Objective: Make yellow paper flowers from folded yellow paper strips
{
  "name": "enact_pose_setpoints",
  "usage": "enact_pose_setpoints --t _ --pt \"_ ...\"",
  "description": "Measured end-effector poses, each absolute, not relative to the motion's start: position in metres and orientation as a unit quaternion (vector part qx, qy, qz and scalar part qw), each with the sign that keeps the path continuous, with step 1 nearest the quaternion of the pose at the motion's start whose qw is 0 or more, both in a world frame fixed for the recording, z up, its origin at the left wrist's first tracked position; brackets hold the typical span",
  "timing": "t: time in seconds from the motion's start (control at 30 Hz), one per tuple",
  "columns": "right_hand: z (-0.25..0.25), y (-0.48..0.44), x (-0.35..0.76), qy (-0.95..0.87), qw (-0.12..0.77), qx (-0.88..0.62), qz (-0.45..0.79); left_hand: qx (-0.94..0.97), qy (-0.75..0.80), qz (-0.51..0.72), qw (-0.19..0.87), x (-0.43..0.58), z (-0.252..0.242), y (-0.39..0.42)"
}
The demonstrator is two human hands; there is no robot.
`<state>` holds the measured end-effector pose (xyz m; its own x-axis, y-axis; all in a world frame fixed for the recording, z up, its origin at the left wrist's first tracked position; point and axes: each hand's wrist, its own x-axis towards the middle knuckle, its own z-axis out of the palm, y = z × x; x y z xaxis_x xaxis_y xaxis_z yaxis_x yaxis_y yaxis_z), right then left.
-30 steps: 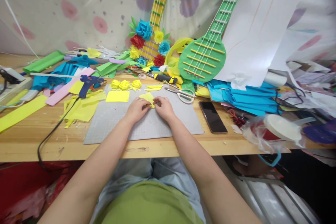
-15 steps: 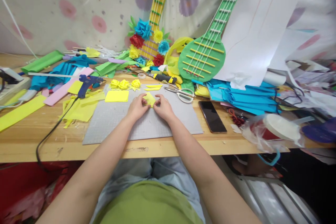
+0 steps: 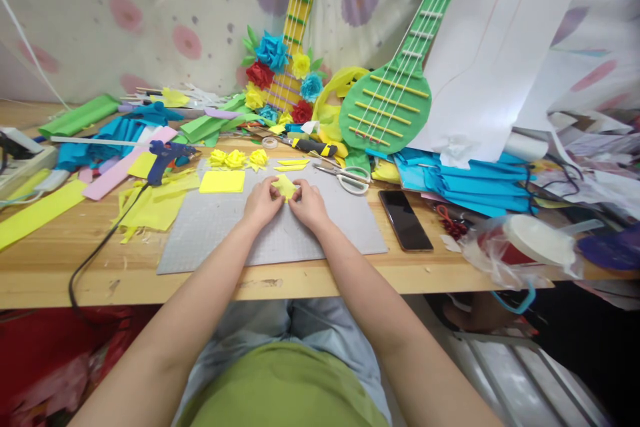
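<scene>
Nearest: wearer's green shirt (image 3: 280, 387) and pale blue trousers (image 3: 225, 327), below the front edge of the wooden tabletop (image 3: 295, 289).

Grey cutting mat (image 3: 210, 233), one, flat on the tabletop. Dark phone (image 3: 405, 220), just beside the mat's right edge, far end slanted to the left.

Left hand (image 3: 263, 203) and right hand (image 3: 309, 203), over the mat; each grip narrow, thumb and fingers pinching one side of the same small yellow paper piece (image 3: 285, 187). Piece located between the fingertips, toward the mat's far half; free edge directed away from the wearer; long axis cannot be told, its sides being covered by the fingers.

Yellow paper rectangle (image 3: 222, 182), left of the left hand, long axis running left to right. White-handled scissors (image 3: 341, 176), right of the right hand, blades directed left and away. Narrow folded yellow strips (image 3: 293, 167), beyond the hands, lying crosswise. Yellow paper flowers (image 3: 235, 159), in a row behind the rectangle.

Blue glue gun (image 3: 161, 161), left of the mat, nozzle directed right. Black-and-yellow cutter (image 3: 314, 147), beyond the strips.

Farthest: green paper-covered lute (image 3: 387, 110) and yellow flower-trimmed one, necks upward, tilted right, before a flower-printed curtain (image 3: 150, 13).
</scene>
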<state>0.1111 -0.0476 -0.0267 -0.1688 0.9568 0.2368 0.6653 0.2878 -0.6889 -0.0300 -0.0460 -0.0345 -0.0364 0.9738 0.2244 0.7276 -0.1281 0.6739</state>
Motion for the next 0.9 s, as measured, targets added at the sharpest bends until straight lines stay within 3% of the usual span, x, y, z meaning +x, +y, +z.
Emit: enact_pose_setpoints --t 0.9 --pt "-0.031 -0.046 0.108 -0.744 0.316 -0.558 0.186 0.701 0.663 0.256 0.061 -0.024 -0.021 -0.056"
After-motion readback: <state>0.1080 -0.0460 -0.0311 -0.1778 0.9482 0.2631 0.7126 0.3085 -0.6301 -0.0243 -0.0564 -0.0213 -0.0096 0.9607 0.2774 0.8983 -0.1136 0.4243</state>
